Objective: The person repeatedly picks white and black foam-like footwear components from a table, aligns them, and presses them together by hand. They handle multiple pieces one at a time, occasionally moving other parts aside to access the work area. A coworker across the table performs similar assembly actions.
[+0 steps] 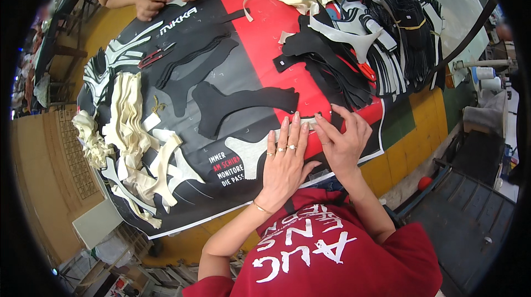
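The left hand (pixel 285 167) lies flat, its fingers close side by side and its thumb out to the right, pressing on a white piece (pixel 249 150) on the table (pixel 251 73). The right hand (pixel 345 139) is bent over the far right end of that piece, fingertips down; I cannot tell if it pinches the end or just touches it. The white piece is shaped like a Y. Its long way runs from the fork, left of the left hand, under the fingers and up a little to the right hand. So the left hand is nearer the fork and the right hand is nearer the thin end. The white piece looks soft and flat, like felt. Just past it lies a black Y piece (pixel 213 111), dull and smooth, with round edges. Farther off are more black pieces (pixel 185 84) lying over each other, and small snips (pixel 156 56) with some red on them. Off to the left is a wavy heap of cream strips (pixel 124 109). On the right is a thick pile of black pieces (pixel 337 78) with a white forked one (pixel 348 37) on top. Across the table, another person's hands (pixel 152 2) are at a small pale piece (pixel 177 1).
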The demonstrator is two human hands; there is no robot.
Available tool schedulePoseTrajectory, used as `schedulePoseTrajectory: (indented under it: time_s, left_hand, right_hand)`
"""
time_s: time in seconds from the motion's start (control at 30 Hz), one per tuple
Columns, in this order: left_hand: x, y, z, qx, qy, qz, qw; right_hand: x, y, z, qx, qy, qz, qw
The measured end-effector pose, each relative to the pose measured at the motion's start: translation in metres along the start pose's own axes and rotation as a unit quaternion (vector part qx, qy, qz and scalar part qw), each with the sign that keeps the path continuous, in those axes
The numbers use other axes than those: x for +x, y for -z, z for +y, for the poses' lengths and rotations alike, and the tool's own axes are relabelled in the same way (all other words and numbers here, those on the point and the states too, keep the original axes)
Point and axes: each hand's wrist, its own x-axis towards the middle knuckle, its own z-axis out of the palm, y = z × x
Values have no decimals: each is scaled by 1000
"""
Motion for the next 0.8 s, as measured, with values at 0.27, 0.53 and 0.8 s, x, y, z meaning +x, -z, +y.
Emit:
schedulePoseTrajectory:
  time_s: [0.27,0.53,0.8]
  left_hand:
    - [-7,9,-11,-191,-31,76,978]
    - [-36,25,-45,-3,178,78,981]
    - [-40,23,-47,-33,150,117,981]
  right_hand:
    - [-15,10,0,-73,114,-37,990]
    - [-3,-4,-17,54,167,-196,965]
    - [2,7,-18,48,181,-254,949]
